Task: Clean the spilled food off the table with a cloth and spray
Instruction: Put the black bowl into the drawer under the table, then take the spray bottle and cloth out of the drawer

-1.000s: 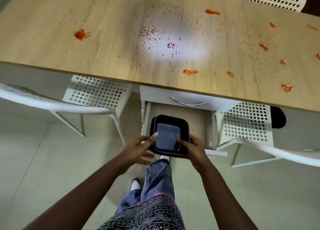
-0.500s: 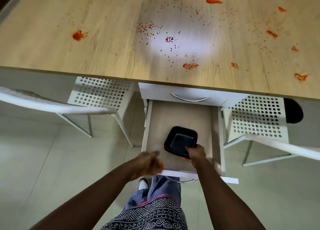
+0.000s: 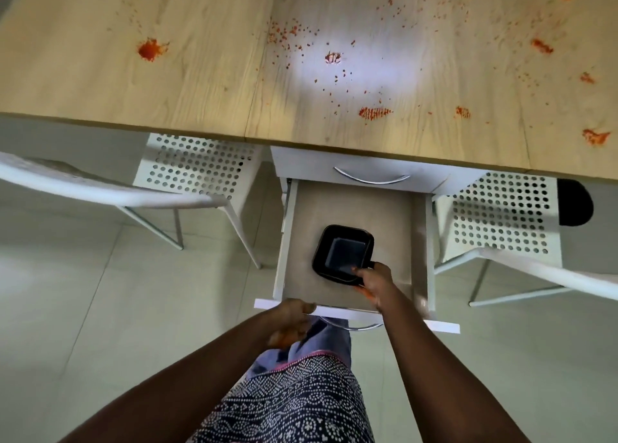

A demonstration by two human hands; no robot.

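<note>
Right hand (image 3: 376,284) clamped on the near right corner of a black square container (image 3: 342,253), fingers closed over its rim, container low inside the open drawer (image 3: 418,242). Left hand (image 3: 289,322) curled at the drawer's front edge; fingers blurred, grip impossible to tell. Bare drawer floor left ahead of the container. Red spilled food (image 3: 374,112) scattered over the wooden table (image 3: 100,91), some near its front edge.

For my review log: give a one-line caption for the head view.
Right hand sets a black tray in the open drawer; left hand near its front, red spills still on the table.
</note>
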